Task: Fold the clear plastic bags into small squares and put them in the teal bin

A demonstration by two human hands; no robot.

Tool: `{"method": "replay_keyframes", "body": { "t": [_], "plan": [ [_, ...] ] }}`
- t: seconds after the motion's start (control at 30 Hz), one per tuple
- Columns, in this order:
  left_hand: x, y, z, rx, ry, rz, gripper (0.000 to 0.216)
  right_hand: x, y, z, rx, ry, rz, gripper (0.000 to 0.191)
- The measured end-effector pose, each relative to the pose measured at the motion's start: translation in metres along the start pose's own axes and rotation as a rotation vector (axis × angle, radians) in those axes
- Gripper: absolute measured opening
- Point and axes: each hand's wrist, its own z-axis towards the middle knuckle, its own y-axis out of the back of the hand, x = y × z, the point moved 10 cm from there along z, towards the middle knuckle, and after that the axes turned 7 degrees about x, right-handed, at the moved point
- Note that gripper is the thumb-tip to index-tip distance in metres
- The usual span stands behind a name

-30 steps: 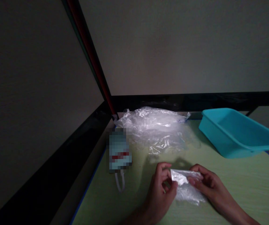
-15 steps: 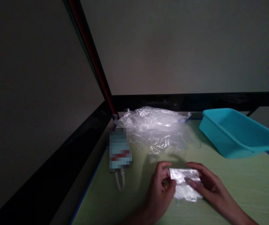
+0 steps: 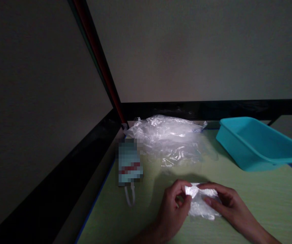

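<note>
A small folded clear plastic bag (image 3: 201,206), shiny and creased, is held low over the front part of the table. My left hand (image 3: 174,208) pinches its left edge between thumb and fingers. On the other side, my right hand (image 3: 228,205) grips the right part, with the thumb on the near face and the fingers along the top edge. Whether anything lies inside the bag cannot be made out. Beyond both hands spreads a heap of clear plastic bags (image 3: 166,135), crumpled and glossy.
A turquoise plastic basin (image 3: 247,149) stands at the back right of the pale green table (image 3: 268,200). To the left lies a blurred-out light blue item (image 3: 130,162) with a white strap loop (image 3: 130,195). Walls with dark trim close in behind and on the left.
My right fingers have moved left along the bag's top edge, closer to my left fingers. The left fingertips have come down slightly onto the top corner. Everything else stays put.
</note>
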Motion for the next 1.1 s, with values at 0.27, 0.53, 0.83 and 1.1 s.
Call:
{"method": "replay_keyframes", "body": {
  "t": [0.27, 0.53, 0.83, 1.1],
  "plan": [
    [0.0040, 0.0001, -0.0008, 0.032, 0.022, 0.009, 0.013, -0.0009, -0.0013, -0.0009, 0.003, 0.006, 0.026, 0.017],
    [-0.0022, 0.0007, 0.0007, 0.030, 0.006, -0.001, 0.006, 0.0032, -0.0007, -0.0015, -0.004, 0.027, 0.033, 0.015],
    [-0.0049, 0.0009, 0.0010, 0.033, -0.003, -0.019, 0.009, 0.0003, 0.0023, -0.0009, -0.030, 0.022, 0.055, 0.019],
    [0.0003, 0.0028, 0.0019, 0.024, 0.012, -0.009, 0.009, -0.0016, -0.0052, 0.0003, 0.046, 0.008, 0.085, 0.018]
  ]
}}
